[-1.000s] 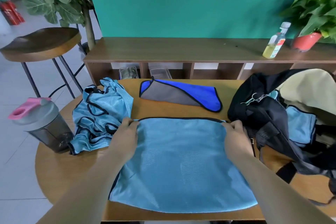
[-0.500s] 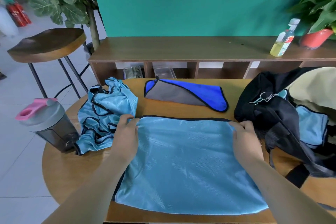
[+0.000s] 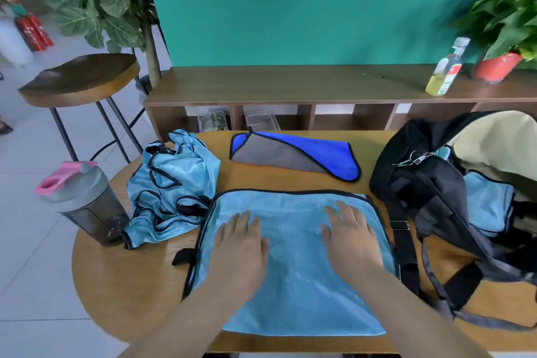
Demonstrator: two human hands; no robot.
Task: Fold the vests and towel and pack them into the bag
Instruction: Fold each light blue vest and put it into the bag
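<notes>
- Light-blue mesh vest with black trim (image 3: 293,279): folded flat into a broad rectangle, lying at the near middle of the wooden table (image 3: 122,285), its right edge touching the bag's strap.
- Crumpled heap of the same light-blue, black-trimmed vest fabric (image 3: 174,183): bunched at the table's left, just beside the flat vest.
- Blue-and-grey towel (image 3: 293,155): folded, at the far middle.
- Black bag with cream lining (image 3: 430,183): open at the right, a folded light-blue vest (image 3: 488,203) inside.

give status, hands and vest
Hands open: left hand and right hand flat on the spread vest. At left the second vest crumpled, towel behind, neither packed. Open bag at right, strap beside the vest.
</notes>
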